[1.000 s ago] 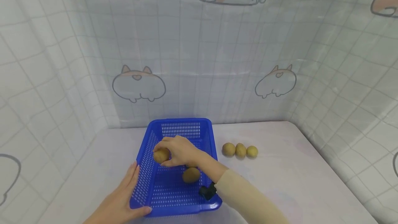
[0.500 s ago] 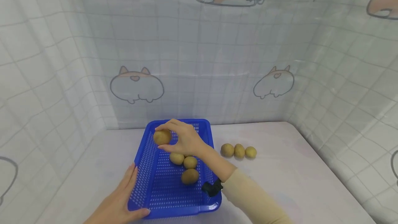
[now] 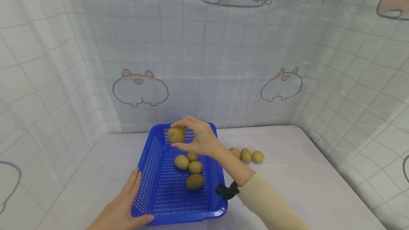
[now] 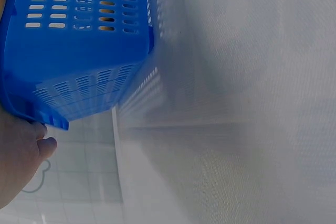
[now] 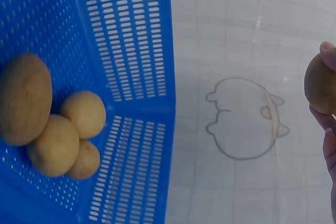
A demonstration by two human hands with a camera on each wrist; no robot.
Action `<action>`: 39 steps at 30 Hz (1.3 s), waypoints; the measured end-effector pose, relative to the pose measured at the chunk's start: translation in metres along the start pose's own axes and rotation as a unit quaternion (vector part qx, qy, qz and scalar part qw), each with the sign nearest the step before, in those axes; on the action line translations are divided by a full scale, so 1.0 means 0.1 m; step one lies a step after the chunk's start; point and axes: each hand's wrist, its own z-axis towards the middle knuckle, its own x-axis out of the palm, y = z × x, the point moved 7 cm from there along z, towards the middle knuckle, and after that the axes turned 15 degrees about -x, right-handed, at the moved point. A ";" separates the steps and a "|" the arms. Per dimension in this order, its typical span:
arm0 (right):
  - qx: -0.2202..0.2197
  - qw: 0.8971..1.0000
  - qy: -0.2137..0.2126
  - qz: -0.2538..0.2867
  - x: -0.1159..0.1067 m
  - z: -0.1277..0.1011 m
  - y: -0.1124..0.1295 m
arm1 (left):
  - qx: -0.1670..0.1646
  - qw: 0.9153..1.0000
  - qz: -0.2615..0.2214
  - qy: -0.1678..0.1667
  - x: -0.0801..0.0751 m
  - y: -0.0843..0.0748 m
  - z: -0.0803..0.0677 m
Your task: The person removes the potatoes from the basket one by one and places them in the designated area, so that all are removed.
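We see the right hand (image 3: 200,137) with its thumb and curved fingers gripping one potato (image 3: 176,135), which is held up in the air above the far part of the blue basket (image 3: 170,203). In the right wrist view we notice that this potato is well apart from the basket. The left hand (image 3: 123,203) is touching the near left corner of the basket, its fingers rather straight along the left side and its thumb on the near rim; how firmly it presses, we cannot really tell, because the left wrist view cuts off most of this hand.

Inside the basket, four more potatoes (image 3: 195,182) lie in a close group, toward its right side. To the right of the basket, another three potatoes (image 3: 246,155) make a short row on the white table (image 3: 322,191), the nearest one to the basket being partly hidden by the right arm
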 end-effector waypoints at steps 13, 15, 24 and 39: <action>0.001 1.000 0.003 0.014 -0.22 -0.08 -0.08 | 0.003 1.000 -0.003 -0.002 -0.04 0.00 0.06; 0.001 1.000 0.001 0.018 -0.26 -0.08 -0.08 | 0.006 1.000 -0.003 -0.006 -0.04 -0.01 0.07; 0.013 1.000 0.013 0.016 -0.46 -0.17 -0.14 | 0.010 1.000 -0.002 -0.017 -0.05 -0.04 0.11; 0.034 0.998 0.021 -0.039 -0.81 -0.36 -0.10 | 0.036 0.999 -0.009 -0.035 -0.03 -0.08 -0.01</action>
